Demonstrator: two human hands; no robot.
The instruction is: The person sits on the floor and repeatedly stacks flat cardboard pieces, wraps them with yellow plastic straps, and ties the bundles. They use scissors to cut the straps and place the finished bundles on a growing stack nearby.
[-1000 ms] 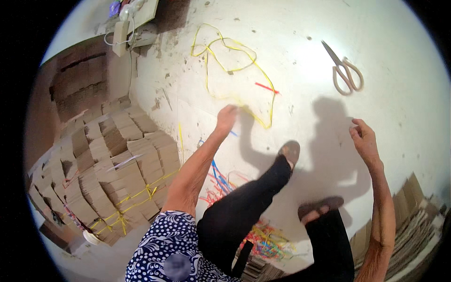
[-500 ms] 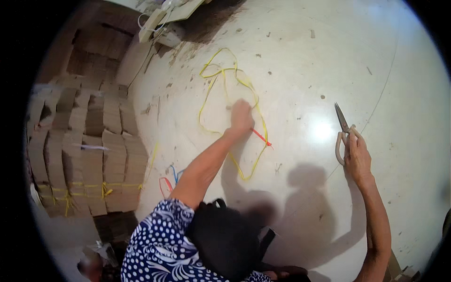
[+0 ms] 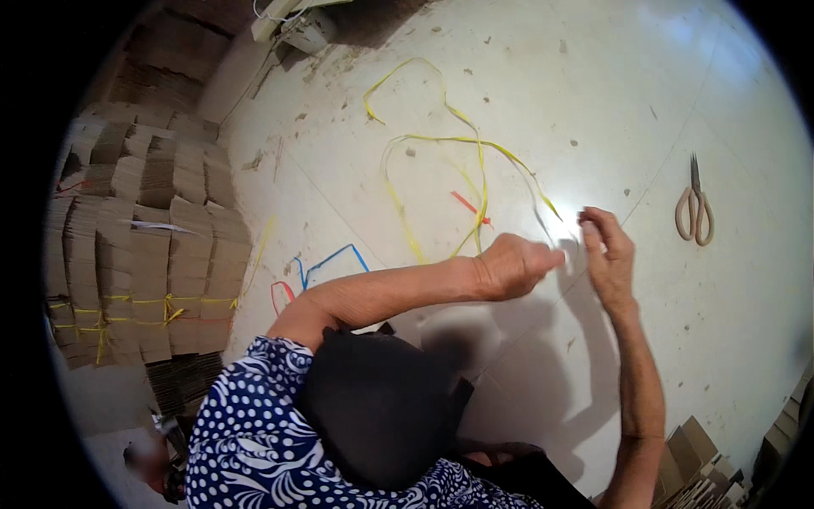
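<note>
A thin yellow plastic strap (image 3: 485,182) lies in loose loops across the pale floor. My left hand (image 3: 519,265) is closed over part of it, and strands run in under the hand and wrist; the exact grip is hidden. One free strap end reaches up close to both hands. My right hand (image 3: 612,259) is just right of the left one, its fingers bent and apart from the thumb, with nothing visible between them. Scissors (image 3: 695,204) with pale looped handles rest on the floor beyond my right hand, points away from me.
A short red strip (image 3: 465,202) lies inside the yellow loops. Blue strap (image 3: 331,257) and a red loop (image 3: 282,293) lie by my left forearm. Stacked flat cardboard (image 3: 153,246) stands at the left, tied with yellow strap. More cardboard pieces (image 3: 695,462) are at lower right.
My right hand has let go of the scissors, leaving them on the floor, and has come left. My left hand has moved right and nearer me, shifting the yellow strap.
</note>
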